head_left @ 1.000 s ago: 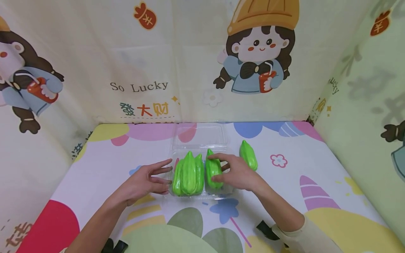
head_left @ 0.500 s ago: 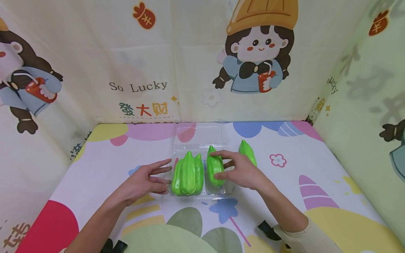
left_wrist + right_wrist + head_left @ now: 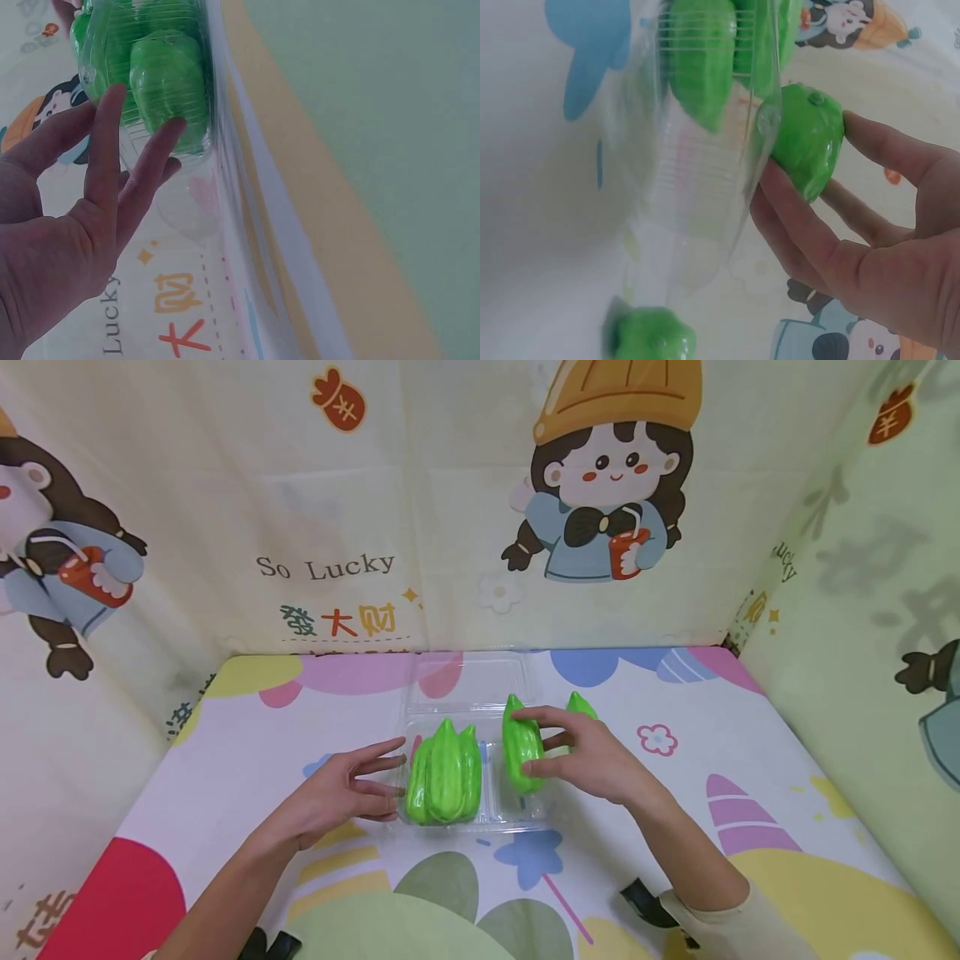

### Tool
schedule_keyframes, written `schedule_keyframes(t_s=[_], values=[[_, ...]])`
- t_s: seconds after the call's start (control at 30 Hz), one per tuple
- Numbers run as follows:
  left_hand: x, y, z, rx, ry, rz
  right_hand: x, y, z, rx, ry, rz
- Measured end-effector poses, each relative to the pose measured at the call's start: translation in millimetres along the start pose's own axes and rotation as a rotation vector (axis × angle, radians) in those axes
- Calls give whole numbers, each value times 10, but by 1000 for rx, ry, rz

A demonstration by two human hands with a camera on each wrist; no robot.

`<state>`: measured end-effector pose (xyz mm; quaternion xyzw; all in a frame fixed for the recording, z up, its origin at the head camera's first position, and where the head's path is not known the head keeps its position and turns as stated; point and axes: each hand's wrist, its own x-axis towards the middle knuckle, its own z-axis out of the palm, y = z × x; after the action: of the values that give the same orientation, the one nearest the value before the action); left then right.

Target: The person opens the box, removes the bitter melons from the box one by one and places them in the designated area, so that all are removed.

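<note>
My right hand (image 3: pixel 592 760) pinches a glossy green ribbed fruit (image 3: pixel 522 752) with a pointed tip between thumb and fingers, its exact kind unclear. It overlaps the right part of a clear plastic clamshell box (image 3: pixel 480 828); in the right wrist view the held fruit (image 3: pixel 810 139) is just above the box's rim. Several similar green fruits (image 3: pixel 446 777) lie close together in the box's left part. My left hand (image 3: pixel 348 789), fingers spread and extended, has its fingertips at the box's left wall; the left wrist view has these fingers (image 3: pixel 105 150) against the clear side.
Another green fruit (image 3: pixel 580 703) lies on the table right of the box, partly hidden behind my right hand. The box's open lid (image 3: pixel 472 681) lies flat toward the back. A printed cloth wall (image 3: pixel 450 527) rises behind the patterned table (image 3: pixel 660 827).
My right hand has raised the held green fruit and carried it up and rightward from the box's right part. It now covers more of the loose fruit. My left hand stays in place.
</note>
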<state>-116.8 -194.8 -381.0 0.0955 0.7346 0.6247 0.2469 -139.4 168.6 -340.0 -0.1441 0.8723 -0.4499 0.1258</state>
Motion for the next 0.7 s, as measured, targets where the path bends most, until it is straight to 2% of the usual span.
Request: schedule_keyframes(t_s=[0.3, 0.47, 0.7], values=[[5, -15, -7, 6, -2, 4, -58, 19, -203, 7, 50, 46], [7, -16, -6, 14, -2, 6, -91, 55, -301, 21, 70, 44], [17, -17, -5, 16, -2, 4, -96, 93, -407, -25, 90, 54]])
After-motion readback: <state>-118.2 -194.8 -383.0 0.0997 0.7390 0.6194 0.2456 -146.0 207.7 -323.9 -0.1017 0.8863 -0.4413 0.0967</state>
